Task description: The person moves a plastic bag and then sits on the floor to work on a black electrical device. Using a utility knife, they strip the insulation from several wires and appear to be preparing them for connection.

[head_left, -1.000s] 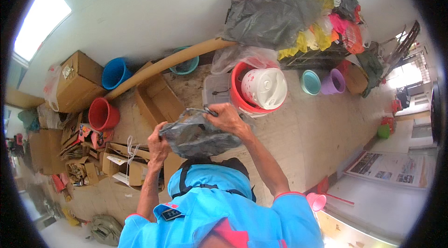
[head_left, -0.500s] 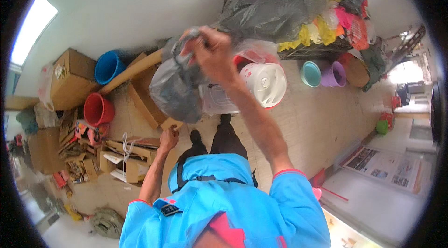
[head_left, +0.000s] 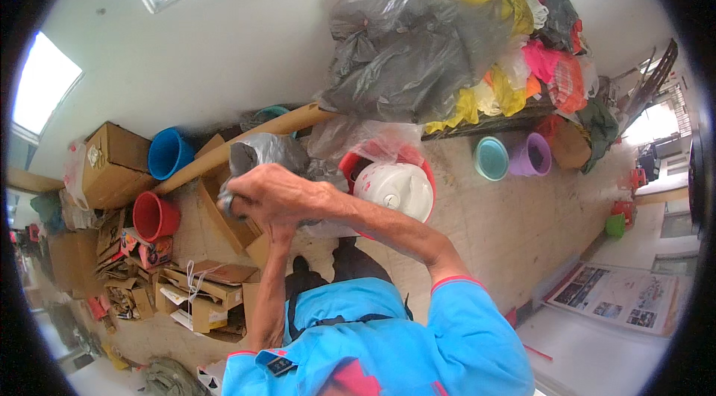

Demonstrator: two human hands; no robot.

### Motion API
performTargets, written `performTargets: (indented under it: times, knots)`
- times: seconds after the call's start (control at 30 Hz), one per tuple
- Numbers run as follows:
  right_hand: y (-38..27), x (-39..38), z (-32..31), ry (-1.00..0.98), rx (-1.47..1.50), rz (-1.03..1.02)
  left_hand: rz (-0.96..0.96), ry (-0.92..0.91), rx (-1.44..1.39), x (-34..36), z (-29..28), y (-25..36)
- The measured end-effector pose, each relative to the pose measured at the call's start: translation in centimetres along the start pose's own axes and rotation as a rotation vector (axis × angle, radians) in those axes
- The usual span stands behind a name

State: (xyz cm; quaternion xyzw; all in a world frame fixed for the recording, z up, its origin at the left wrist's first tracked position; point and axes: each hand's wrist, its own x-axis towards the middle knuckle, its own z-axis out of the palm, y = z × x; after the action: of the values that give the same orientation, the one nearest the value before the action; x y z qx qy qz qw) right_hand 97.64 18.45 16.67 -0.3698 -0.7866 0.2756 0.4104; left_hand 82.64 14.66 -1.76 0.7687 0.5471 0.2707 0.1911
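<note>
A dark grey plastic bag (head_left: 277,151) is gathered in front of me, left of the middle. My right hand (head_left: 268,191) is closed on its bunched end, with a dark twist of plastic by the fingers. My left hand (head_left: 276,223) is under the right one, mostly hidden behind it, so its fingers do not show. Just beyond stands a red bucket (head_left: 420,166) with a white lidded container (head_left: 391,195) inside and crumpled clear plastic (head_left: 343,141) over its rim.
At left are cardboard boxes (head_left: 115,165), a blue bucket (head_left: 170,154), a red bucket (head_left: 155,215) and a long cardboard tube (head_left: 186,180). Ahead lies a pile of plastic bags (head_left: 403,45). At right stand teal (head_left: 490,159) and purple (head_left: 529,156) buckets on the floor (head_left: 507,239).
The bag was stretched between my hands, then lifted and hanging from the right. Now it is lower and further left, and my left hand has come up beneath my right.
</note>
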Motion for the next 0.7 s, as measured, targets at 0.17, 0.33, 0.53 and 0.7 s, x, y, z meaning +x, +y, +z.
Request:
performTargets:
  times: [0.17,0.33,0.53,0.7]
  knots:
    - [-2.0,-1.0,-7.1,0.082,0.207,-0.074,-0.173,0.228,-0.195,5.4,3.5,0.2]
    - [-1.7,-3.3,-18.3,0.239,0.154,-0.028,-0.142,0.267,-0.219,14.2,4.6,2.5]
    - [1.6,-11.5,-34.3,0.739,-0.117,0.196,0.249,0.089,-0.010,25.5,5.9,12.3]
    - [7.8,-20.2,-47.6,1.325,0.364,0.460,0.766,0.020,-0.062,32.9,8.7,22.2]
